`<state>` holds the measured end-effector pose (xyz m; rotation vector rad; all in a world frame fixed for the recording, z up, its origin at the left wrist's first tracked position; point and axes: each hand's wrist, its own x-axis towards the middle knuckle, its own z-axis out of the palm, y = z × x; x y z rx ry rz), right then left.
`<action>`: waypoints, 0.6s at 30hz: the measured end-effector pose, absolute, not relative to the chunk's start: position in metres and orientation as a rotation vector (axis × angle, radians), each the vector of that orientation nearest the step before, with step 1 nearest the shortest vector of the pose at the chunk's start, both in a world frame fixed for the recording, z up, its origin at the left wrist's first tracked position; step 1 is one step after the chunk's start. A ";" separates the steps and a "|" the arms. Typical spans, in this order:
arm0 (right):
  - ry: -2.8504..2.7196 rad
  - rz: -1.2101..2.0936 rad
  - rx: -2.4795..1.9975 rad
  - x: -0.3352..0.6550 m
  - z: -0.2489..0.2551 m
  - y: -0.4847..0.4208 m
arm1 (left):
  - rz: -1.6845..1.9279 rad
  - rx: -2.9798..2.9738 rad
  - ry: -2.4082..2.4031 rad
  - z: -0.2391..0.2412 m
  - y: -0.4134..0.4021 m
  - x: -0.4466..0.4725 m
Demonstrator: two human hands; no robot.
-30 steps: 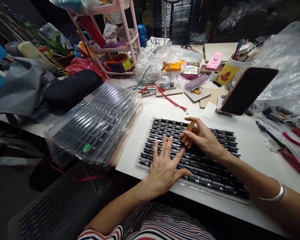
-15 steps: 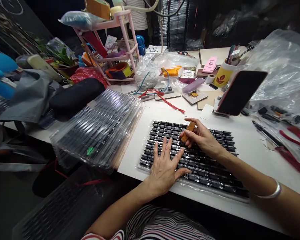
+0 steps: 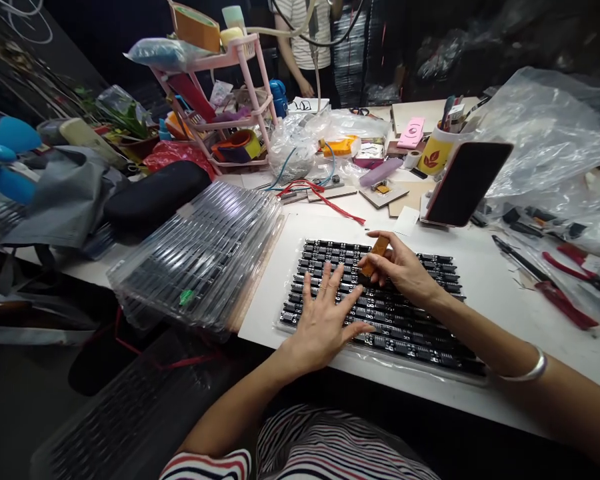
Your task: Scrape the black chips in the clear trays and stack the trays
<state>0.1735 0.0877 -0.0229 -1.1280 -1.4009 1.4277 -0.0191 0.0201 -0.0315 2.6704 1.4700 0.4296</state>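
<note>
A clear plastic tray filled with rows of small black electronic parts lies on the white table before me. My left hand rests with fingers spread on the left part of those rows. Between the thumb and fingers of my right hand is a small flat brown block with a dark lower end. That end is at the parts near the middle of the tray; whether it touches them I cannot tell. The right hand and forearm hide some rows.
Left of the tray stands a stack of clear plastic trays. A phone on a stand is behind it. Pliers lie at the right, near plastic bags. A pink rack stands at the back left. Another person stands beyond.
The view has shifted slightly, and more of the person behind the table shows. Both my hands keep nearly the same places over the tray, the brown block still in my right hand.
</note>
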 end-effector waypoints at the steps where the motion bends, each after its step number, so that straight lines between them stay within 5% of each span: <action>1: -1.385 1.388 -1.134 0.174 -0.020 0.084 | 0.446 2.634 1.507 -0.028 0.020 -0.027; 18: -1.336 1.525 -1.080 0.132 -0.027 0.082 | 0.459 2.704 1.476 -0.050 -0.005 -0.042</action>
